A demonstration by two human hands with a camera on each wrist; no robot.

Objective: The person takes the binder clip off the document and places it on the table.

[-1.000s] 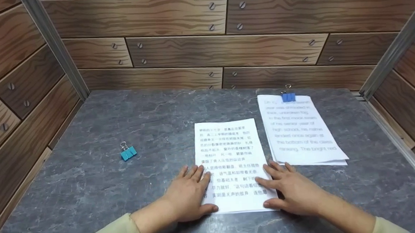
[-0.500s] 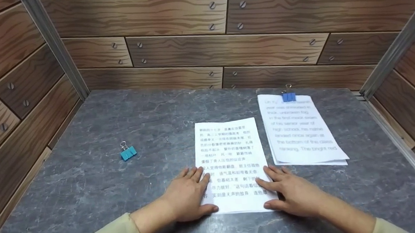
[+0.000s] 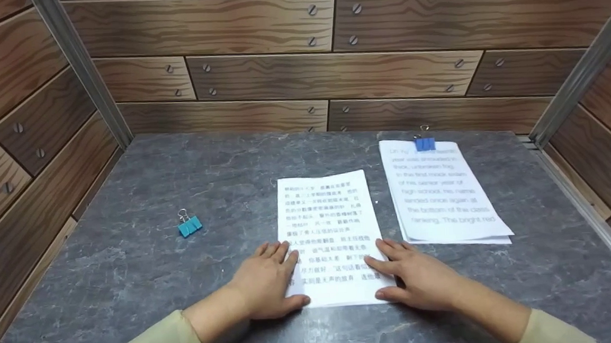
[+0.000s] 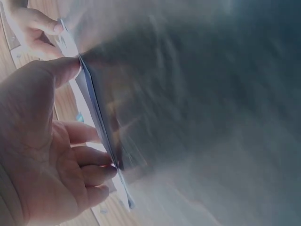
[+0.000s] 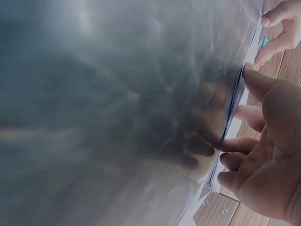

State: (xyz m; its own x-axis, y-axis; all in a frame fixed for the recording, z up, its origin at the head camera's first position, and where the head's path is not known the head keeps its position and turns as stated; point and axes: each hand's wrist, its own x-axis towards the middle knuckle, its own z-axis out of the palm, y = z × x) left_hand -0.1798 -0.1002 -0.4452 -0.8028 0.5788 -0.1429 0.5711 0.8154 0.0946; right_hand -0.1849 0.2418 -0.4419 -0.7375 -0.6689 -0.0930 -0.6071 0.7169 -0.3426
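A stack of white sheets (image 3: 327, 228) printed with Chinese text lies flat on the dark table in the head view. My left hand (image 3: 264, 282) rests on its lower left edge, fingers fairly straight and thumb at the near corner. Opposite it, my right hand (image 3: 423, 278) touches the lower right edge in the same way. From the left wrist, the stack's edge (image 4: 94, 103) shows sheets slightly parted beside the thumb (image 4: 68, 68). The right wrist view has the paper edge (image 5: 233, 99) against the fingertips of that hand.
A second stack of paper (image 3: 445, 195) with English text lies to the right, a blue binder clip (image 3: 425, 144) on its top edge. Off to the left sits a teal binder clip (image 3: 189, 226). Wood-patterned walls (image 3: 257, 79) enclose the table (image 3: 133, 298) at the back and sides.
Both hands and the Chinese-text stack between them have shifted slightly left and away from me. The teal clip and the clipped stack have stayed put.
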